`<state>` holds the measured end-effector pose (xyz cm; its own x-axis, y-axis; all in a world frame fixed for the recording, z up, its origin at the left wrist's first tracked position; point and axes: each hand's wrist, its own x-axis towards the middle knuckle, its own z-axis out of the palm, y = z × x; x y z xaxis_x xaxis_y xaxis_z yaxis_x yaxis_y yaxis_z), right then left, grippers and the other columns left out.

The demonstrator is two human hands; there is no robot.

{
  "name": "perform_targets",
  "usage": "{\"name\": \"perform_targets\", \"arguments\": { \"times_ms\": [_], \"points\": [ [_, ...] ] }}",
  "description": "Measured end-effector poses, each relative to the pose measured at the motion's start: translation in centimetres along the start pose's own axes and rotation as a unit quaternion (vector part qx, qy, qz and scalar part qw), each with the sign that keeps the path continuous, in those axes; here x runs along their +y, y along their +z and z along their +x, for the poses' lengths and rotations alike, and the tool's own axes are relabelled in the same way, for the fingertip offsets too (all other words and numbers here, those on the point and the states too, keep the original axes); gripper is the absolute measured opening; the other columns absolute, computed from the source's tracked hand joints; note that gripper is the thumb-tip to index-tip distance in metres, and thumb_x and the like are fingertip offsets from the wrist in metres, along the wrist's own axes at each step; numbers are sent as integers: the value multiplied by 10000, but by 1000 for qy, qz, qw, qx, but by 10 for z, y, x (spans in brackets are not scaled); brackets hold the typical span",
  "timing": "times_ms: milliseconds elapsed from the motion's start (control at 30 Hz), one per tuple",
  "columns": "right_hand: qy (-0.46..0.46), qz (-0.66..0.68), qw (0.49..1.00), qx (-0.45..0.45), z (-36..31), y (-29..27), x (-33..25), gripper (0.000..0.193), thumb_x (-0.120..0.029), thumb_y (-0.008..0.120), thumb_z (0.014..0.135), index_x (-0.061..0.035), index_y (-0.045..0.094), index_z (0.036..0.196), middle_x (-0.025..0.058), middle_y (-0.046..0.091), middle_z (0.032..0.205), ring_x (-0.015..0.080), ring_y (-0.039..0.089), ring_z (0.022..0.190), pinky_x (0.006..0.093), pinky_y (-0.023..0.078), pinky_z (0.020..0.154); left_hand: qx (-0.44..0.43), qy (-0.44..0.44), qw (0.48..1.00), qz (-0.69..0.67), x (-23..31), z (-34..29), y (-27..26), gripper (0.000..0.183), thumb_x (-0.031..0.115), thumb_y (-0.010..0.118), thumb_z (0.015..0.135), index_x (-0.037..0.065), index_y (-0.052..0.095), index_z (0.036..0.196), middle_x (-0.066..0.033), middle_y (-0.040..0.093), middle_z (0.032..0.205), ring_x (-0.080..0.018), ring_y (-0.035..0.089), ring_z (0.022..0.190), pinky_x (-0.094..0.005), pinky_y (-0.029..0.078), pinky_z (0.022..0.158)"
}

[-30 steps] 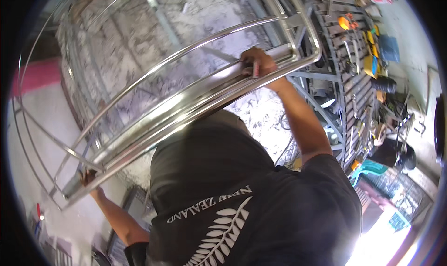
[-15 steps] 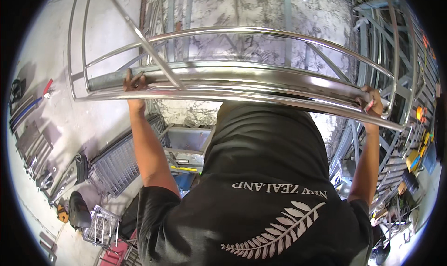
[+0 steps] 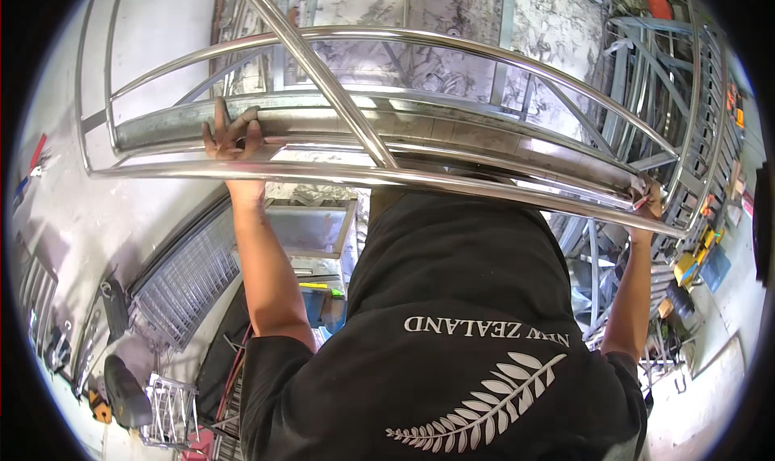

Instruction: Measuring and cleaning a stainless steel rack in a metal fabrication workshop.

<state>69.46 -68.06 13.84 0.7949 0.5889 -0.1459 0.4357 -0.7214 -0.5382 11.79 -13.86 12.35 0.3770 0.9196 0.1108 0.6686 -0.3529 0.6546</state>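
A long frame of shiny metal tubes (image 3: 500,193) spans the view in front of my chest, its right end a little lower than its left. Within it runs a wide metal channel (image 3: 460,130), and a slanting tube (image 3: 323,81) crosses it. My left hand (image 3: 234,134) supports the frame near its left end, fingers spread over the channel and the lower tube. At the right end, my right hand (image 3: 648,199) is closed round the frame's edge. Something small, red and white, shows by its fingers; I cannot make it out.
Wire grid panels (image 3: 182,271) lean at the left, near a black padded seat (image 3: 125,388) and a white wire rack (image 3: 171,412). Metal bars (image 3: 646,98) are stacked at the right, with an orange-red object (image 3: 658,2) beyond. A blue sheet (image 3: 714,267) lies farther right.
The frame has shifted left and tilted further, its left part now looming larger. Its slanting tube has moved right in view. The fingers of my left hand are spread wider.
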Motion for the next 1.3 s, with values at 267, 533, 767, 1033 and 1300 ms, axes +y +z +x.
{"name": "perform_targets", "arguments": {
  "times_ms": [267,533,767,1033,1300],
  "points": [
    [16,-46,999,0,-17,3,16,531,89,454,957,-61,546,1459,65,605,1370,187,564,1298,313,447,1103,-6,276,953,125,-27,6,-1,283,150,698,986,354,642,1175,-20,774,1133,-378,543,1404,-515,121,1269],
    [13,-113,992,61,-45,30,-46,649,24,487,886,-145,548,1509,26,504,709,145,502,651,311,436,615,-5,335,931,144,-39,11,-6,447,266,758,946,284,594,1362,-32,766,1183,-394,563,1378,-500,188,1259],
    [22,-252,954,161,-75,50,-63,647,-95,637,905,-72,432,1518,231,664,1134,430,608,1066,535,443,976,-69,176,978,84,-9,5,-16,259,273,681,1012,113,763,1198,-185,561,1521,-361,492,1407,-490,221,1249],
    [350,-230,902,107,-173,55,-43,653,-137,740,856,-26,455,1433,271,654,1150,474,619,1075,554,485,932,-163,182,960,141,5,3,-21,358,269,584,1052,70,664,1339,-177,522,1546,-393,441,1424,-498,300,1204],
    [362,-161,832,-389,-185,120,-23,514,-417,801,816,52,772,1023,239,761,1065,350,747,957,484,587,830,-298,71,825,475,73,-29,-79,413,275,597,977,-59,669,1209,-285,661,1261,-494,618,1180,-559,471,1024]
  ]
}}
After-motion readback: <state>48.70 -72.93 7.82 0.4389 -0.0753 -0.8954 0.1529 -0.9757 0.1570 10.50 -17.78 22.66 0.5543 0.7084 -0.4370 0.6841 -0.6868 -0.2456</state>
